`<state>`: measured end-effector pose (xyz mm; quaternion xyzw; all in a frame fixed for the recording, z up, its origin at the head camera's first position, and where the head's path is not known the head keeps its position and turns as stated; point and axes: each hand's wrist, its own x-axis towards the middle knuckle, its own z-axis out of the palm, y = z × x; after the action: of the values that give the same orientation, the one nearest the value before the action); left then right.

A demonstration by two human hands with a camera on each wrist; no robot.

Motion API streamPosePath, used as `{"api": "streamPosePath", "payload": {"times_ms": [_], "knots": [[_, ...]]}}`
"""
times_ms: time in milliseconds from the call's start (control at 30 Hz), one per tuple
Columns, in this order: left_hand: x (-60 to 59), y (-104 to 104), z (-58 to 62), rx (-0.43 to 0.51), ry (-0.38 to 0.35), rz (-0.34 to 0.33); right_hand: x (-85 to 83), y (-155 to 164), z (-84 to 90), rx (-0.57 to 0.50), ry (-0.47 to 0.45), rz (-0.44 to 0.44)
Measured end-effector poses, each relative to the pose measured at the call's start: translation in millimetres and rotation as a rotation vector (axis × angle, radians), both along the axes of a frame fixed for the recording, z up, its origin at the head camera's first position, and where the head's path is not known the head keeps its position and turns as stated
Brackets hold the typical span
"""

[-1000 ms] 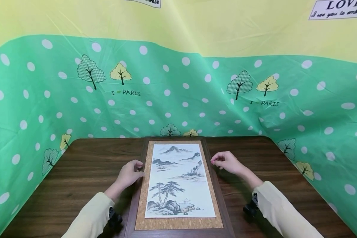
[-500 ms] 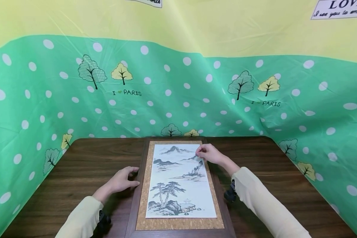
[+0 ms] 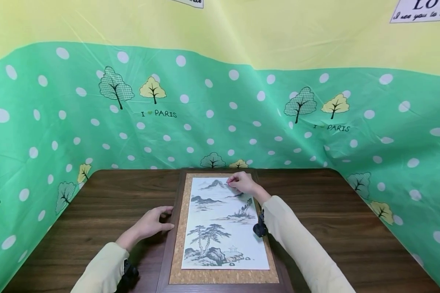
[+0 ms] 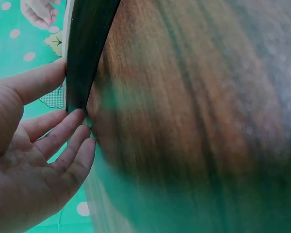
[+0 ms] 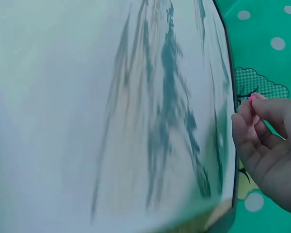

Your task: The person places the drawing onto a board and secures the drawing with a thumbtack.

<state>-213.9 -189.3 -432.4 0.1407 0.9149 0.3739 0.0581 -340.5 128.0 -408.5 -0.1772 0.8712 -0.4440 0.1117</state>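
A cork board [image 3: 224,277] in a dark brown wooden frame lies on the table, and a white sheet with an ink landscape painting [image 3: 238,240] rests on the cork. My right hand [image 3: 243,183] is over the sheet's top part, beside the printed far mountain. Its thumb and index finger pinch a small pink pushpin [image 5: 252,99], of which only a bright speck shows. At the board's left side, my left hand [image 3: 151,223] has its thumb and fingers spread loosely. In the left wrist view its fingertips meet the dark frame edge [image 4: 85,53].
The dark wooden table [image 3: 315,228] extends to both sides of the board. A green and yellow cloth [image 3: 190,134] with dots and trees hangs behind and around it. Each wrist carries a small black camera [image 3: 260,228] near a cream sleeve [image 3: 300,240].
My right hand has moved from right of the board leftward over the sheet's top, the pink pushpin still pinched. My left hand has slid slightly down along the left frame edge.
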Motion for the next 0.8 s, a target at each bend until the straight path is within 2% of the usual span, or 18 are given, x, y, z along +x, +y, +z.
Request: {"api": "streamPosePath", "payload": {"times_ms": [167,533,667,800], "knots": [[-0.7,-1,-0.9,0.02,-0.014,0.021,-11.3,-16,-10.3,-0.022,0.008,-0.041],[0.7,-1,-3.8,0.071,-0.058,0.061,-27.2,-40,-22.1,-0.105,-0.044,-0.211],[2.2,0,-4.8,0.081,-0.062,0.053,-29.1,-45,-22.6,-0.049,-0.057,-0.247],[0.9,0,-6.9,0.088,-0.056,0.058,-29.2,-51,-18.9,0.07,-0.005,-0.253]]}}
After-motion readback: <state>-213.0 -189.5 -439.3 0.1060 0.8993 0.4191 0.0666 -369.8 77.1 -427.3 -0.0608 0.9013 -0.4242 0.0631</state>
